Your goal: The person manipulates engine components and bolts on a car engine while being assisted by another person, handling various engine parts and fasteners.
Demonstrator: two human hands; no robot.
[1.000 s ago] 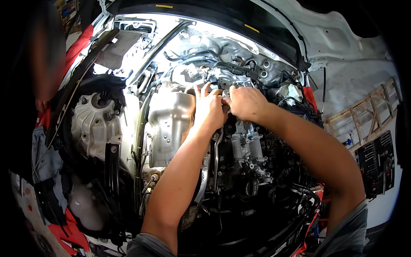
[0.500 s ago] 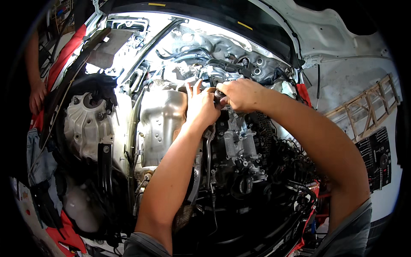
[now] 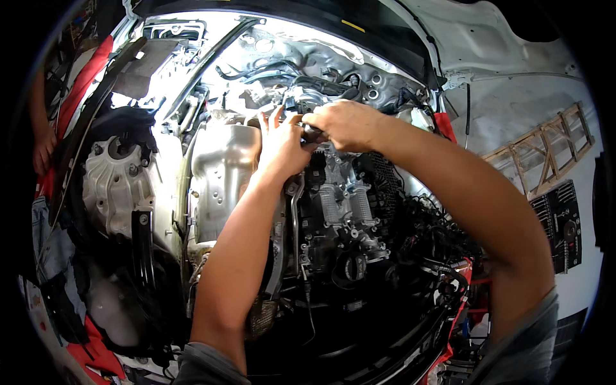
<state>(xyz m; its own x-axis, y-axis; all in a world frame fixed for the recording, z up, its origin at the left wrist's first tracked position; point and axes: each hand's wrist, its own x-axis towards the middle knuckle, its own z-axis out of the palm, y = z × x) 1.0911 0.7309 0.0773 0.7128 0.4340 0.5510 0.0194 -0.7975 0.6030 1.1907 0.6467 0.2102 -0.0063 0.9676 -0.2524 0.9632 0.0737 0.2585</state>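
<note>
Both hands at the top of the engine in the open bay.

Your forearms rise from the lower edge over the dark engine block (image 3: 346,218). Your left hand (image 3: 281,144) rests just right of the silver heat shield (image 3: 221,176), fingers spread and raised, grasping nothing visible. Your right hand (image 3: 343,123) touches it, fingers clenched on a small dark part (image 3: 312,133) between both hands. Beyond lie hoses (image 3: 308,83) and the white firewall (image 3: 269,48).

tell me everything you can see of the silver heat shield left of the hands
The heat shield is a pressed, dull silver metal cover with rounded, ribbed contours. It stands upright in the engine bay, brightly lit at its top. The left hand rests against its upper right edge. Its lower end narrows into shadow.
</note>
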